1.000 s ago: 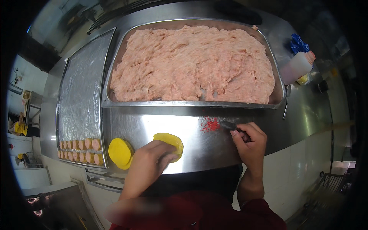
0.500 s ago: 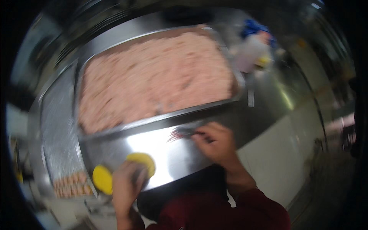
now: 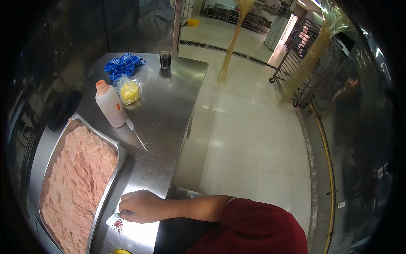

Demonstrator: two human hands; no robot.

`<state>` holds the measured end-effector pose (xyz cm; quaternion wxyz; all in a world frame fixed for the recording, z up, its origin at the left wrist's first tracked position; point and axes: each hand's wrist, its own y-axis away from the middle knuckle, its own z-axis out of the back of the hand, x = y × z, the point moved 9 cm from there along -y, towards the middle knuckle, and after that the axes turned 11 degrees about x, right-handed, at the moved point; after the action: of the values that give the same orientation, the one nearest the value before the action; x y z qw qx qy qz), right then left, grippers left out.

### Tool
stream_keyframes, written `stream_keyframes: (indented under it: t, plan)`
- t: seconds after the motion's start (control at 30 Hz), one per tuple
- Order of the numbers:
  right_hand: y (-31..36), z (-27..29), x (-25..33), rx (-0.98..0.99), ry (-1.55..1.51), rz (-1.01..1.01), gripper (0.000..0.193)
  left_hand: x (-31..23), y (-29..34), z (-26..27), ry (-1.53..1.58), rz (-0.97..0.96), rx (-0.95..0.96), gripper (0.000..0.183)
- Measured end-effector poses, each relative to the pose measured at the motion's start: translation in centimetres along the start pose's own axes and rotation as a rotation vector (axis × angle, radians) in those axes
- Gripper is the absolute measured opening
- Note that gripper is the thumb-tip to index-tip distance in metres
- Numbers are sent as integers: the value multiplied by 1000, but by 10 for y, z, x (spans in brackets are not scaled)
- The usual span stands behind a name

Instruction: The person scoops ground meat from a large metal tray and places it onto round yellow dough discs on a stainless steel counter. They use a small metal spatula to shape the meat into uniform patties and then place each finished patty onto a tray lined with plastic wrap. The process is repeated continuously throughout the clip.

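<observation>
My right hand [image 3: 141, 206] is closed round the dark handle of a small flat tool with a pale blade [image 3: 113, 219]. The blade rests at the front strip of the steel table, beside a scatter of small red bits [image 3: 118, 227]. Just beyond it stands a metal tray [image 3: 111, 178] filled with pink minced meat [image 3: 80, 178]. Part of a yellow round thing [image 3: 122, 252] shows at the lower edge. My left hand is out of the picture.
On the steel table [image 3: 156, 122] are a pale bottle with an orange cap [image 3: 111, 103], a thin white-handled tool [image 3: 136, 133], a bagged yellow lump [image 3: 130, 92], a blue checked cloth [image 3: 122, 65] and a glass of dark liquid [image 3: 165, 58]. A wheeled rack [image 3: 315, 55] stands farther off.
The view has swung to the right, so the tray now lies at the left and the floor shows. My left hand has left the picture. My right hand still holds the small tool.
</observation>
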<state>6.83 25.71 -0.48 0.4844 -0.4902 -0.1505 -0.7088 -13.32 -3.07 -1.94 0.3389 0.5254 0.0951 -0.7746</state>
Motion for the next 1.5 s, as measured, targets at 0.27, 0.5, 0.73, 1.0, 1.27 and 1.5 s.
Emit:
stream_keyframes:
  t: [0.27,0.5,0.73,1.0,1.27,1.5]
  plan:
    - [2,9,2,-15,-28,20,17,18,12,9,996,39,-158,39]
    - [1,3,1,34,3,9,16,37,26,10,1049,-67,-113,34]
    - [-3,-1,-3,45,-4,0,19,26,19,0,827,9,-157,47]
    - [-5,2,1,7,22,34,17,38,2,-8,737,47,-43,45]
    - [-5,7,2,27,-25,-58,18,54,-10,-9,741,52,91,44]
    - [-6,6,1,12,15,-18,19,46,-13,-29,721,27,66,54]
